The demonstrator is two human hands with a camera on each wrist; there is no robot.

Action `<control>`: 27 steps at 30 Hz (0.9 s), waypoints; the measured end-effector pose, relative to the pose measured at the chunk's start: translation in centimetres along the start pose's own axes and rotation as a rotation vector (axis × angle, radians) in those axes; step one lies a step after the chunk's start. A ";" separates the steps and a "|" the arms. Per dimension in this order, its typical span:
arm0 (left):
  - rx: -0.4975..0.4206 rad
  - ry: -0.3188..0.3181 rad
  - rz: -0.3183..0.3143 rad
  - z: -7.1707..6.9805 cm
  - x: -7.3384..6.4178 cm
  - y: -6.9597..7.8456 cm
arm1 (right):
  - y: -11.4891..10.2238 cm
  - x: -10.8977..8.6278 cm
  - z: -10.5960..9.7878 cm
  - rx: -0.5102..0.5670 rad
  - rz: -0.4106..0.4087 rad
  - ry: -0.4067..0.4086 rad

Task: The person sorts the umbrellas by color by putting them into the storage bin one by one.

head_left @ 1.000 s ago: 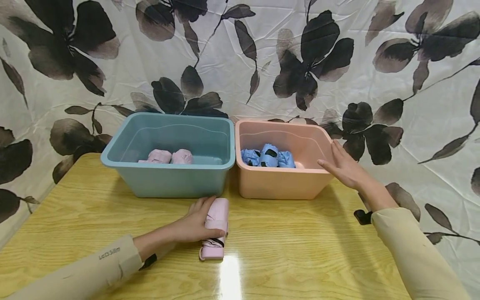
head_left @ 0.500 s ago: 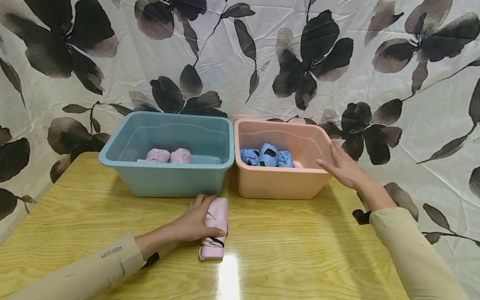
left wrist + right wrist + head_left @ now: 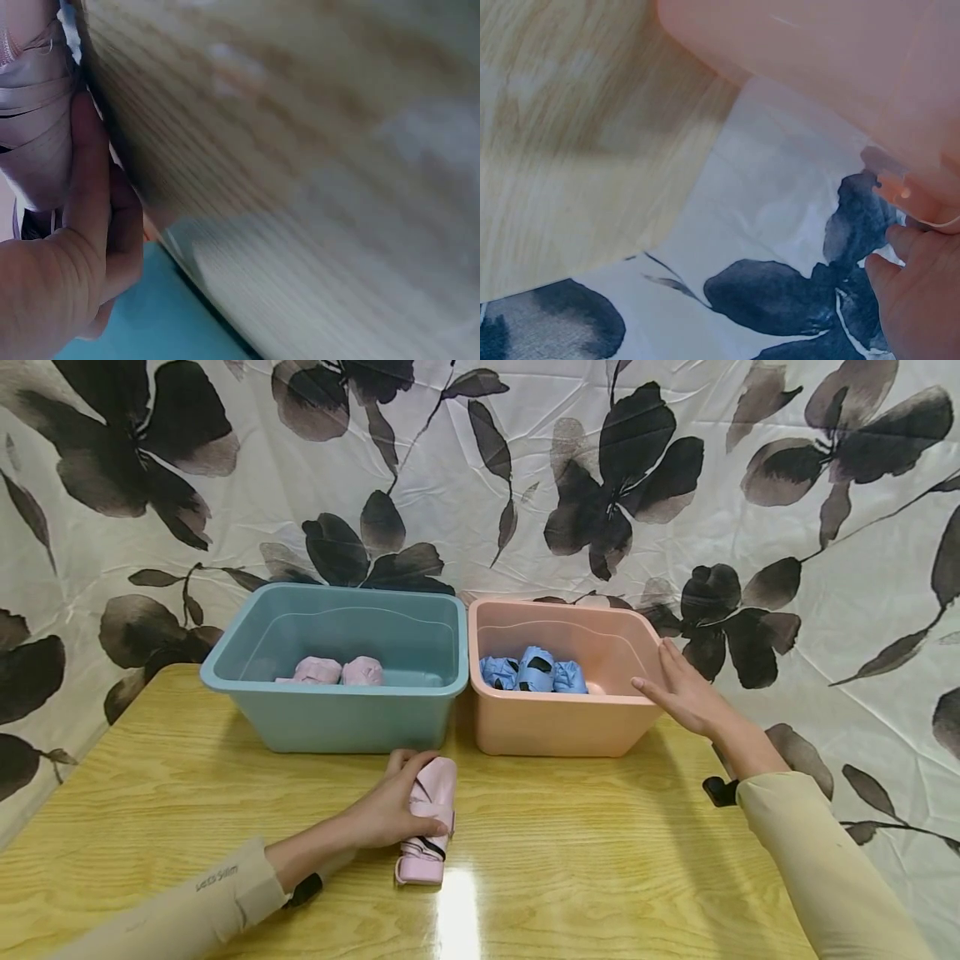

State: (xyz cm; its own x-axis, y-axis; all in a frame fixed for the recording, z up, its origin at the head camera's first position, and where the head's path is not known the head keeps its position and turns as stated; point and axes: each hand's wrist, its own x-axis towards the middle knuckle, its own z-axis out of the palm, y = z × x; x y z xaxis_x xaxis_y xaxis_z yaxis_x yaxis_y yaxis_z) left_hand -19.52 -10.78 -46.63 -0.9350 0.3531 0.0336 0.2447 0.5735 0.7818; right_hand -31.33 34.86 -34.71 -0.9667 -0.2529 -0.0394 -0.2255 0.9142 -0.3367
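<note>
pink folded umbrella point(image 3: 427, 822) lies on the desk point(image 3: 600, 860), just in front of the gap between the two bins, near the blue bin's front wall. long axis runs roughly front-to-back, tilted a little: handle end points toward the wearer, the far end toward the bins and slightly right. far end looks raised off the desk; not certain.

left hand point(image 3: 386, 810) curls fingers and thumb round the umbrella's upper half. left wrist view confirms fingers wrapped on pink fabric point(image 3: 37, 127).

judged step: grasp made, lift just beginning. next move calls for a firm hold and clearing a bin rim.

blue bin point(image 3: 330, 714) holds two pink bundles point(image 3: 337, 672); pink bin point(image 3: 562, 727) holds blue bundles point(image 3: 534, 672).

right hand point(image 3: 686, 693) rests with straight fingers, spread flat, against the pink bin's right rim, steadying it.
</note>
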 end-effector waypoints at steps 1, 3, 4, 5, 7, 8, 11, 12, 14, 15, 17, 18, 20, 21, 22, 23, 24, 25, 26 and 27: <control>-0.008 0.004 0.005 0.0 -0.1 0.0 | -0.1 0.0 0.0 -0.002 -0.001 -0.001; -0.029 0.011 0.016 -0.1 -0.2 0.1 | -0.1 0.0 -0.1 -0.004 -0.001 -0.004; -0.037 0.014 0.019 -0.1 -0.3 0.1 | -0.1 0.0 -0.1 -0.004 0.000 -0.006; -0.046 0.016 0.022 -0.1 -0.4 0.1 | -0.1 0.0 -0.1 -0.005 0.000 -0.008; -0.062 0.024 0.028 -0.1 -0.6 0.2 | -0.1 -0.1 -0.2 -0.006 -0.001 -0.009; -0.067 0.027 0.033 -0.1 -0.7 0.2 | -0.1 -0.1 -0.2 -0.006 -0.001 -0.007; -0.075 0.035 0.046 -0.1 -1.1 0.3 | -0.1 -0.1 -0.1 -0.001 0.001 0.000; -0.079 0.041 0.048 -0.1 -1.2 0.4 | -0.1 -0.1 -0.1 -0.001 0.001 0.002; -0.088 0.052 0.056 -0.1 -1.4 0.4 | -0.1 -0.1 0.0 0.001 0.004 0.004; -0.093 0.061 0.061 -0.1 -1.5 0.5 | -0.1 0.0 0.0 0.002 0.005 0.004; -0.113 0.084 0.070 -0.2 -1.7 0.6 | -0.1 0.0 0.0 0.001 0.005 0.004; -0.128 0.098 0.075 -0.3 -1.8 0.8 | -0.1 0.0 0.0 -0.001 0.005 0.005; -0.157 0.126 0.090 -0.5 -1.9 1.2 | -0.1 0.0 0.0 0.002 0.005 0.008; -0.174 0.140 0.096 -0.6 -2.0 1.5 | -0.1 0.0 0.0 0.002 0.003 0.009; -0.193 0.153 0.104 -0.8 -2.0 1.7 | 0.0 0.0 0.0 0.001 0.003 0.010; -0.213 0.168 0.111 -0.9 -2.1 2.0 | 0.0 0.0 0.0 0.000 0.002 0.010; -0.231 0.181 0.117 -1.1 -2.1 2.3 | 0.0 0.0 0.0 -0.001 0.001 0.010; -0.253 0.194 0.121 -1.2 -2.0 2.5 | 0.0 0.0 0.0 -0.001 0.001 0.009; -0.277 0.208 0.128 -1.4 -2.0 2.8 | 0.0 0.0 0.0 -0.002 0.000 0.007; -0.296 0.226 0.137 -1.6 -1.9 3.1 | 0.0 0.1 0.0 -0.005 -0.001 0.006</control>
State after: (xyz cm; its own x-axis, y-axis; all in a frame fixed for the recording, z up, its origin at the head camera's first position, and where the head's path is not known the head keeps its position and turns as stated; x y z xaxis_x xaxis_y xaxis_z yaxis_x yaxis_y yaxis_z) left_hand -17.41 -10.87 -43.31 -0.9399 0.2208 0.2605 0.3173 0.2832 0.9050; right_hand -31.38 34.87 -34.73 -0.9670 -0.2524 -0.0336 -0.2274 0.9154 -0.3322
